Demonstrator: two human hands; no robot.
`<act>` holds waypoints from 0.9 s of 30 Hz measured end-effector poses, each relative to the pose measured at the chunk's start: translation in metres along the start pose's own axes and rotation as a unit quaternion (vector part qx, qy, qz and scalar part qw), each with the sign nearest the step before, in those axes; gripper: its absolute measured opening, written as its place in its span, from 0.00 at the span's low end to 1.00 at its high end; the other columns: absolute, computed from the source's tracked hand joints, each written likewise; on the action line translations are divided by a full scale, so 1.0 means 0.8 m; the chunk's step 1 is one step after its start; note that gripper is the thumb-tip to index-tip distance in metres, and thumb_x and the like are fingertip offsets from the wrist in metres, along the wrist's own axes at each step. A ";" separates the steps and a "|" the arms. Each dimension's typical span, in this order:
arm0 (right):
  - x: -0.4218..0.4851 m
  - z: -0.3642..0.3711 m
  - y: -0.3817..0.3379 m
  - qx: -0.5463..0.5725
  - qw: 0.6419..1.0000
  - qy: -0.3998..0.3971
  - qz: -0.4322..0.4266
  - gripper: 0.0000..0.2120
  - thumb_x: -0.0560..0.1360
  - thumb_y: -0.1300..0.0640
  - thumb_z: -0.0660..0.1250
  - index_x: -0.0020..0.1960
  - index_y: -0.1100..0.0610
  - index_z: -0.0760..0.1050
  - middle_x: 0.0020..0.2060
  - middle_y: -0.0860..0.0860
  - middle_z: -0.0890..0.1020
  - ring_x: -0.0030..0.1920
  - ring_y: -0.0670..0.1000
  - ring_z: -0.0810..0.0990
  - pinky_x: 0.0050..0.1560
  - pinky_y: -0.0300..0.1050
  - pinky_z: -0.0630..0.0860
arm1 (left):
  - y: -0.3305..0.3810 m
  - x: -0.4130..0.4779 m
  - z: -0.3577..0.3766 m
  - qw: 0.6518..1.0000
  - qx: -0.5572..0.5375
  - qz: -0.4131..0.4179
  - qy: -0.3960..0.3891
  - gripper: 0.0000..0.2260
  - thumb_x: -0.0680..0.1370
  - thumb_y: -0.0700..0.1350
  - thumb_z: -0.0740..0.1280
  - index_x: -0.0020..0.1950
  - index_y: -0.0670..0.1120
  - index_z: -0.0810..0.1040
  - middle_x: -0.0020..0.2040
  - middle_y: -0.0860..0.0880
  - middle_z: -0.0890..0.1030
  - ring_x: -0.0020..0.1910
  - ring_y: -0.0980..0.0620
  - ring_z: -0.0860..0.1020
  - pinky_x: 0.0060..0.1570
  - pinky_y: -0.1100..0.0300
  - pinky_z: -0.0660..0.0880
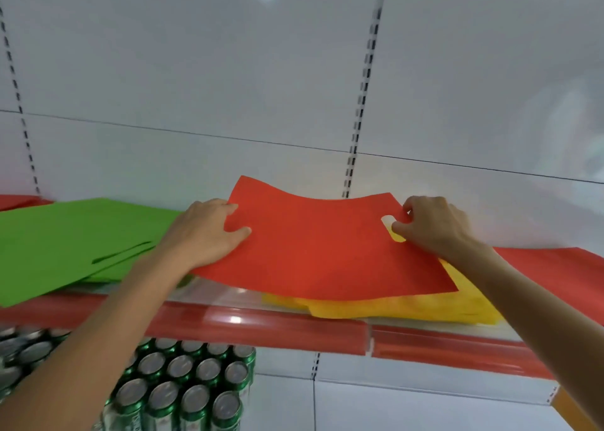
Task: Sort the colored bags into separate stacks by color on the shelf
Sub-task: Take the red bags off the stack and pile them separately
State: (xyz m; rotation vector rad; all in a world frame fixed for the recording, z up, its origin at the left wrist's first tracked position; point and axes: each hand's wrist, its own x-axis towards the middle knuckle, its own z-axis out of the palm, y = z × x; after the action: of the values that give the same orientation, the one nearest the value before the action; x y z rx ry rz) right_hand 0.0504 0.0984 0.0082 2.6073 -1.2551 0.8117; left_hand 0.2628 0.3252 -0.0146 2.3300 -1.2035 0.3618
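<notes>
A flat red bag (pixel 313 247) is held above a yellow stack (pixel 405 306) on the shelf. My left hand (pixel 206 231) pinches its left edge, thumb on top. My right hand (pixel 431 225) grips its right end at the cut-out handle, fingers through the slot. A green stack (pixel 72 238) lies to the left on the shelf. More red bags (pixel 562 277) lie at the far right, partly behind my right arm. Another bit of red (pixel 19 200) shows at the far left behind the green stack.
The shelf has a red front rail (pixel 261 329) and a white back panel with slotted uprights (pixel 359 110). Below the shelf on the left stand several green drink cans (pixel 183 385). An orange edge (pixel 568 407) shows at the bottom right.
</notes>
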 end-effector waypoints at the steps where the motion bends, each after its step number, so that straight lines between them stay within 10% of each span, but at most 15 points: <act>1: 0.003 -0.003 -0.016 -0.008 1.000 0.004 -0.001 0.18 0.73 0.46 0.65 0.56 0.57 0.76 0.50 0.56 0.80 0.49 0.58 0.78 0.44 0.47 0.72 | -0.017 0.001 -0.006 1.000 -0.001 -0.005 0.001 0.26 0.76 0.55 0.63 0.71 0.46 0.67 0.71 0.49 0.68 0.70 0.47 0.65 0.68 0.54 0.63; 27: -0.014 0.047 -0.529 0.001 0.998 0.031 -0.049 0.17 0.74 0.44 0.61 0.54 0.55 0.74 0.50 0.53 0.80 0.49 0.58 0.78 0.46 0.47 0.72 | -0.522 0.020 -0.170 0.995 -0.077 -0.061 0.035 0.23 0.75 0.51 0.67 0.68 0.46 0.72 0.68 0.46 0.72 0.65 0.45 0.71 0.66 0.55 0.65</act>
State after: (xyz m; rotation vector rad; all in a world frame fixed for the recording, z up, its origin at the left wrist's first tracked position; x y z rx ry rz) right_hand 0.3806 0.3653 0.0160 2.5998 -1.1010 0.8699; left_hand 0.6122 0.5921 -0.0180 2.2271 -1.0127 0.2945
